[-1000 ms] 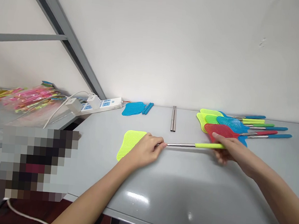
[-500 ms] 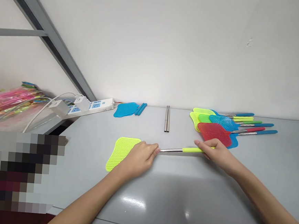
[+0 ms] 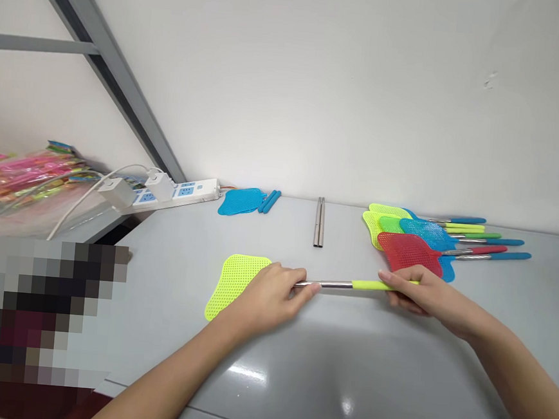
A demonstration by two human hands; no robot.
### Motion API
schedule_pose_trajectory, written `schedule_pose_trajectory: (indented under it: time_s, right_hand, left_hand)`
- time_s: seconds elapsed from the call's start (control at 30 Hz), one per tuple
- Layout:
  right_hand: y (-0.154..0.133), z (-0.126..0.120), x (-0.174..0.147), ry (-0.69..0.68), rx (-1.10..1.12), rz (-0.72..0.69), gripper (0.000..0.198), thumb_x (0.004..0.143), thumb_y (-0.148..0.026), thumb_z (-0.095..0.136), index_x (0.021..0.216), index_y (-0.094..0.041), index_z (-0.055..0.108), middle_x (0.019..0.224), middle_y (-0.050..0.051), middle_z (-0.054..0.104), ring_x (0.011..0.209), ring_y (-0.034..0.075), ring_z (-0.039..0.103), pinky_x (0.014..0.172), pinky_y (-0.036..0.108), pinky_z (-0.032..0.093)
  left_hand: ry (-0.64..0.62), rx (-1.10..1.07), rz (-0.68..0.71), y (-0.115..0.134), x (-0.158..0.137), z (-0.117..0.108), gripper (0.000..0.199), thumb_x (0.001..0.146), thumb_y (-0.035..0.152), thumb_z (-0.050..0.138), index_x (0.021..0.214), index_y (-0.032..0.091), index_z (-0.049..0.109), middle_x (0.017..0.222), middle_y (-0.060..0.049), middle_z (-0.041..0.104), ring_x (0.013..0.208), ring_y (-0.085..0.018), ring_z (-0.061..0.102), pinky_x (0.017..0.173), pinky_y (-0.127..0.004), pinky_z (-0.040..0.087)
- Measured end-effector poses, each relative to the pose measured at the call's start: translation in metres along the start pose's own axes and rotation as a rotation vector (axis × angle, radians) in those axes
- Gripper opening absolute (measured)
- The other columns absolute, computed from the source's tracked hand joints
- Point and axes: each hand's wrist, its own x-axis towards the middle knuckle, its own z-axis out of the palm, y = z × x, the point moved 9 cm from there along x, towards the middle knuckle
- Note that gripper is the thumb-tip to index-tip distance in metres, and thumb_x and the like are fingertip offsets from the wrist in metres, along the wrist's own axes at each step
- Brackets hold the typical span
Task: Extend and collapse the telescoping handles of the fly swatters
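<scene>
A yellow-green fly swatter (image 3: 238,282) with a perforated head lies across the grey table in front of me. My left hand (image 3: 277,296) is closed around its metal rod near the head, covering the joint between them, with the thumb along the rod. My right hand (image 3: 421,290) grips the yellow-green sleeve (image 3: 373,285) at the other end, thumb on top. Beyond my right hand lies a pile of assembled swatters, with a red swatter (image 3: 409,252) on top at the near side.
Two metal rods (image 3: 320,222) lie side by side near the wall. Left of them are a blue swatter head (image 3: 241,201) and blue handle sleeves (image 3: 270,202). A power strip (image 3: 196,191) with plugged-in chargers and plastic bags of colourful items (image 3: 35,177) sit at the left.
My left thumb has stretched out along the rod, where the fingers were bunched before. The right hand still holds the sleeve. The whole view has shifted slightly.
</scene>
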Motion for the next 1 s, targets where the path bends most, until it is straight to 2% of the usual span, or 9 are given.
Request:
schedule_pose_trajectory:
  time_s: [0.1,0.27,0.5,0.73,0.8,0.9,1.0]
  right_hand:
    - [0.002,0.003,-0.005,-0.106,-0.001,0.021,0.041,0.076,-0.054,0.042,0.067,-0.018,0.061,0.045,-0.006,0.028,0.045,0.009,0.021,0.046,0.023,0.019]
    - [0.005,0.013,-0.005,-0.211,-0.027,0.033,0.035,0.074,-0.049,0.048,0.079,-0.019,0.065,0.052,-0.005,0.033,0.048,0.009,0.024,0.047,0.023,0.019]
    - [0.001,0.021,0.003,-0.207,-0.029,-0.021,0.039,0.074,-0.05,0.048,0.079,-0.016,0.065,0.051,-0.005,0.03,0.047,0.008,0.024,0.045,0.023,0.017]
    - [0.0,0.022,0.004,-0.17,-0.04,-0.012,0.039,0.073,-0.051,0.048,0.078,-0.016,0.065,0.05,-0.005,0.029,0.047,0.008,0.025,0.043,0.022,0.018]
    - [-0.002,0.024,0.004,-0.165,-0.014,-0.022,0.035,0.073,-0.048,0.049,0.078,-0.017,0.065,0.051,-0.004,0.037,0.049,0.009,0.031,0.044,0.021,0.023]
    - [-0.009,0.027,0.005,-0.137,0.012,-0.079,0.034,0.073,-0.046,0.05,0.079,-0.017,0.065,0.065,0.0,0.053,0.06,0.014,0.045,0.051,0.022,0.034]
    - [-0.016,0.029,0.005,-0.095,-0.007,-0.126,0.035,0.073,-0.046,0.049,0.08,-0.016,0.066,0.073,0.003,0.058,0.068,0.018,0.05,0.055,0.024,0.038]
  left_hand:
    - [-0.007,-0.018,0.008,0.002,-0.001,0.0,0.042,0.084,0.047,0.025,0.062,0.018,0.045,0.056,0.0,0.048,0.058,-0.014,0.044,0.052,-0.026,0.028]
    - [-0.054,0.027,0.06,0.005,-0.001,0.009,0.042,0.087,0.042,0.021,0.061,0.018,0.043,0.055,0.0,0.049,0.055,-0.014,0.043,0.054,-0.026,0.028]
    - [-0.052,0.126,0.051,0.002,-0.001,0.011,0.041,0.088,0.041,0.018,0.062,0.019,0.04,0.053,0.001,0.046,0.052,-0.015,0.04,0.052,-0.026,0.025]
    - [-0.074,0.185,0.062,0.006,-0.001,0.012,0.04,0.089,0.037,0.018,0.062,0.018,0.041,0.05,0.001,0.045,0.05,-0.014,0.04,0.052,-0.027,0.026]
    - [-0.086,0.201,0.065,0.006,-0.002,0.014,0.04,0.089,0.036,0.017,0.063,0.018,0.042,0.051,0.001,0.046,0.05,-0.015,0.041,0.051,-0.027,0.026]
    - [-0.096,0.221,0.066,0.007,-0.002,0.017,0.04,0.088,0.037,0.017,0.066,0.018,0.044,0.053,0.0,0.048,0.051,-0.015,0.043,0.05,-0.027,0.025]
    - [-0.106,0.245,0.054,0.007,-0.002,0.019,0.04,0.088,0.037,0.017,0.066,0.018,0.045,0.052,0.0,0.048,0.05,-0.014,0.043,0.049,-0.026,0.024]
